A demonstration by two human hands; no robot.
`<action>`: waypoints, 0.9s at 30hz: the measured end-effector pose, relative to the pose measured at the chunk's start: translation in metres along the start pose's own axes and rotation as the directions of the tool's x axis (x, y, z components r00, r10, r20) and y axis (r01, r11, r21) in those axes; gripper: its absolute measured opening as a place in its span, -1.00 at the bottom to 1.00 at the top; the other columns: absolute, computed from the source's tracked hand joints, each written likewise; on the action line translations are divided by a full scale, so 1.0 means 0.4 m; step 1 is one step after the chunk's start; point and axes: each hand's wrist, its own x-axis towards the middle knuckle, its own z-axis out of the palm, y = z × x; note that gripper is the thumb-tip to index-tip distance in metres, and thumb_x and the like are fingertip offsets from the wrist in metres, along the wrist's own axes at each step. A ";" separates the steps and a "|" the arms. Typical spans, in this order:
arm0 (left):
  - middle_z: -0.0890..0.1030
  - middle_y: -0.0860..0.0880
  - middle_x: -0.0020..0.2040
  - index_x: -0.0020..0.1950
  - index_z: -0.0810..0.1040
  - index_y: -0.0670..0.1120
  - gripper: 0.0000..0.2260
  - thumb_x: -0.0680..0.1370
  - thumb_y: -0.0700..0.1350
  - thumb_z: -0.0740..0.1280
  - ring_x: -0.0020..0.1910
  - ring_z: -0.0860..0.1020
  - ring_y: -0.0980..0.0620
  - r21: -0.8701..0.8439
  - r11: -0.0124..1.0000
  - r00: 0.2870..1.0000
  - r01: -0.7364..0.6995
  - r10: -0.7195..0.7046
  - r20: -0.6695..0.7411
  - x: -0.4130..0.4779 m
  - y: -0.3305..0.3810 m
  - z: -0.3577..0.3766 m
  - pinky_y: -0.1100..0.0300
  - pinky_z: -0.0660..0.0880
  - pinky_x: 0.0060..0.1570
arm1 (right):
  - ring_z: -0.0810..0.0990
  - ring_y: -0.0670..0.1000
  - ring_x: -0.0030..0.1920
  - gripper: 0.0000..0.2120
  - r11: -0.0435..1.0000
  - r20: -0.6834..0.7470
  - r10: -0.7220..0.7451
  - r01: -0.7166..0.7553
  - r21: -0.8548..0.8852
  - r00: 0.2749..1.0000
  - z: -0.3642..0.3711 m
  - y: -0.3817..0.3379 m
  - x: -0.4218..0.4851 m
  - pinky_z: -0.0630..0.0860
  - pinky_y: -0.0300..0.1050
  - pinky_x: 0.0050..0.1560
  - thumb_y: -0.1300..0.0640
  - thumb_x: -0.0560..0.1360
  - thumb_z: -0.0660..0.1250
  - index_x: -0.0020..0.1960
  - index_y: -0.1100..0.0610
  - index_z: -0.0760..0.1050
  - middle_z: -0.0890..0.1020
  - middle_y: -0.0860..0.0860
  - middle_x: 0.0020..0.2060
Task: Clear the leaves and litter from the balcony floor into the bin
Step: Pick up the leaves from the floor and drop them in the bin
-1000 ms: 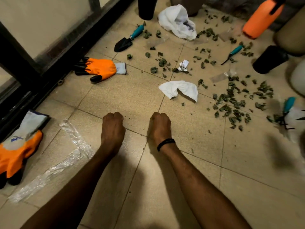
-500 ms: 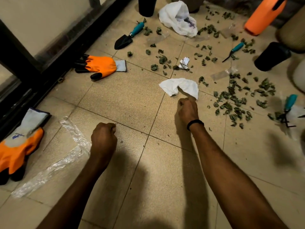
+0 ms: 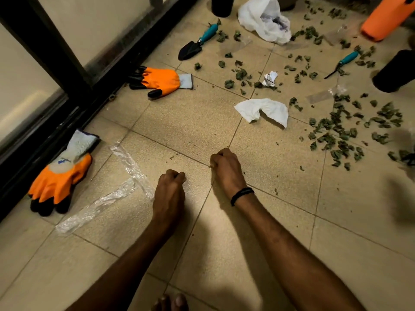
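Left hand: the left hand (image 3: 170,190) is curled into a fist low on the tiled floor (image 3: 224,254); nothing is seen in its grip, and the palm side is hidden.
Right hand: the right hand (image 3: 226,168) is likewise closed in a fist just beside the left, at its 2 o'clock; the fingertips are tucked under and no held thing can be made out. A black wristband (image 3: 242,195) is worn.
Leaves: the leaves (image 3: 336,131) are scattered at 2 o'clock from the hands, well apart from them, with more strewn towards 12 and 1 o'clock.
Litter: a white tissue (image 3: 262,110) lies at 1 o'clock, a crumpled paper scrap (image 3: 270,78) beyond it, and a clear plastic strip (image 3: 101,205) at 9 o'clock, one end running under the left hand.
White bag: a white plastic bag (image 3: 265,21) sits at 12 o'clock; its contents are unclear.
Gloves: two orange gloves (image 3: 161,80) (image 3: 58,178) lie by the dark frame.
Tools: a trowel (image 3: 197,42) and a teal-handled tool (image 3: 343,61) lie among the leaves.
Cut off: an orange bottle (image 3: 384,21) and a black pot (image 3: 395,70) are cropped by the edge.
Blurred: the 3 o'clock edge is smeared and unreadable.
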 end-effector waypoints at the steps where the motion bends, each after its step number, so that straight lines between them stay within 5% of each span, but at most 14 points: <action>1: 0.56 -0.15 0.06 0.12 0.60 -0.22 -0.85 0.64 -0.26 0.26 0.05 0.47 -0.11 0.030 1.000 1.000 -0.008 0.008 0.001 0.001 0.004 0.000 0.15 0.32 -0.10 | 0.55 0.05 -0.20 -0.83 1.000 0.033 -0.008 0.008 -0.016 0.999 0.003 -0.019 -0.007 0.53 0.19 -0.08 0.04 0.40 0.23 -0.15 0.15 0.46 0.60 0.12 -0.13; 6: 0.56 -0.19 0.03 0.11 0.59 -0.25 -0.85 0.60 -0.30 0.27 0.01 0.52 -0.18 0.108 0.994 1.000 -0.022 0.021 0.011 -0.003 0.024 -0.014 0.04 0.47 -0.16 | 0.52 0.11 -0.13 -0.87 0.997 0.137 -0.031 0.040 -0.060 0.990 0.029 -0.049 -0.026 0.42 -0.02 -0.16 0.26 0.52 0.23 -0.14 0.20 0.55 0.54 0.12 -0.14; 8: 0.56 -0.19 -0.05 0.05 0.60 -0.25 -0.84 0.50 -0.35 0.33 -0.10 0.53 -0.18 0.178 0.984 0.999 -0.017 0.010 0.038 0.001 0.034 -0.020 0.09 0.39 -0.29 | 0.52 0.07 -0.18 -0.80 0.996 0.075 -0.025 0.032 -0.082 0.997 0.035 -0.053 -0.037 0.42 -0.13 -0.24 0.31 0.54 0.18 -0.14 0.22 0.57 0.52 0.08 -0.19; 11: 0.55 -0.20 -0.08 0.02 0.58 -0.23 -0.79 0.44 -0.41 0.31 -0.13 0.51 -0.17 0.254 0.966 0.999 -0.046 0.043 0.019 0.009 0.045 -0.023 0.11 0.28 -0.29 | 0.56 0.11 -0.16 -0.77 0.996 0.028 0.001 0.002 -0.092 1.000 0.027 -0.070 -0.043 0.51 -0.05 -0.21 0.34 0.54 0.16 -0.12 0.25 0.59 0.55 0.13 -0.17; 19: 0.56 -0.20 -0.06 0.02 0.61 -0.17 -0.83 0.58 -0.32 0.23 -0.10 0.51 -0.17 0.026 0.997 0.989 0.075 -0.071 -0.129 0.121 -0.016 -0.034 0.12 0.30 -0.20 | 0.55 0.12 -0.16 -0.76 0.992 0.020 0.130 -0.130 0.003 0.991 0.009 -0.069 -0.024 0.47 -0.04 -0.22 0.38 0.51 0.12 -0.11 0.28 0.56 0.56 0.18 -0.14; 24: 0.45 0.00 -0.08 0.04 0.60 -0.22 -0.84 0.63 -0.23 0.23 -0.08 0.38 0.11 -0.024 0.999 0.993 -0.021 0.018 -0.116 0.157 -0.059 -0.032 0.47 0.24 -0.17 | 0.57 0.14 -0.05 -0.79 0.983 0.056 0.180 -0.179 -0.033 0.982 0.002 -0.063 -0.002 0.52 -0.02 -0.07 0.30 0.52 0.15 -0.06 0.24 0.58 0.58 0.13 -0.09; 27: 0.52 -0.13 0.00 0.12 0.61 -0.24 -0.80 0.59 -0.36 0.22 0.01 0.46 -0.05 0.031 0.995 0.992 -0.098 0.101 -0.076 0.147 -0.054 -0.029 0.31 0.27 -0.10 | 0.59 0.09 -0.08 -0.78 0.989 0.040 0.127 -0.124 -0.075 0.991 -0.005 -0.060 -0.012 0.59 -0.01 -0.04 0.37 0.46 0.19 -0.08 0.26 0.60 0.60 0.10 -0.10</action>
